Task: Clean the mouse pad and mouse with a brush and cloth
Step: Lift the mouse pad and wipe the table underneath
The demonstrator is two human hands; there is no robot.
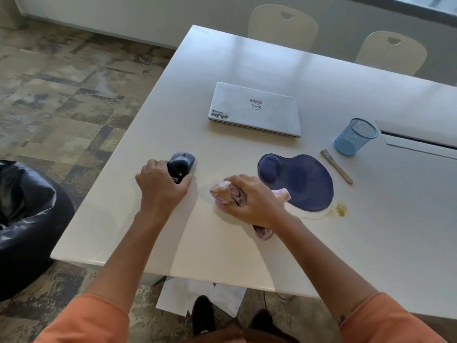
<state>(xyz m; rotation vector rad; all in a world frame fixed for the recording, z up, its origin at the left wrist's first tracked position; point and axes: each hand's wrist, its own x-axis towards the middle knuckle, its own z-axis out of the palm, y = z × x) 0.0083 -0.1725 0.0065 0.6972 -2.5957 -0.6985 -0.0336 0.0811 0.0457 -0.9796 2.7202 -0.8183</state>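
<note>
Nearest the viewer, two forearms in orange sleeves reach over the near edge of the white table (247, 70). The right hand (254, 201) is closed around a bunched pink cloth (226, 191) and presses it onto the tabletop just left of the mouse pad (304, 184); wadding the cloth gives a firm pad for wiping, and its position suggests the table surface beside the pad is being wiped. The left hand (160, 186) wraps the rear of the dark mouse (181, 165), fingers curled around its sides, holding it on the table well to the left, probably to keep it clear of the wiped area or ready for its own cleaning. The blue mouse pad, with its raised wrist rest at the left end, lies flat to the right of the cloth, one corner of the cloth overlapping its near edge. A yellowish stain (341, 209) marks the table at the pad's near right edge, so cleaning there appears unfinished. Beyond the pad the brush (336, 166) lies unused, handle toward the viewer, beside a blue mesh cup (354, 136). Farther back rests a closed laptop (254, 108).
</note>
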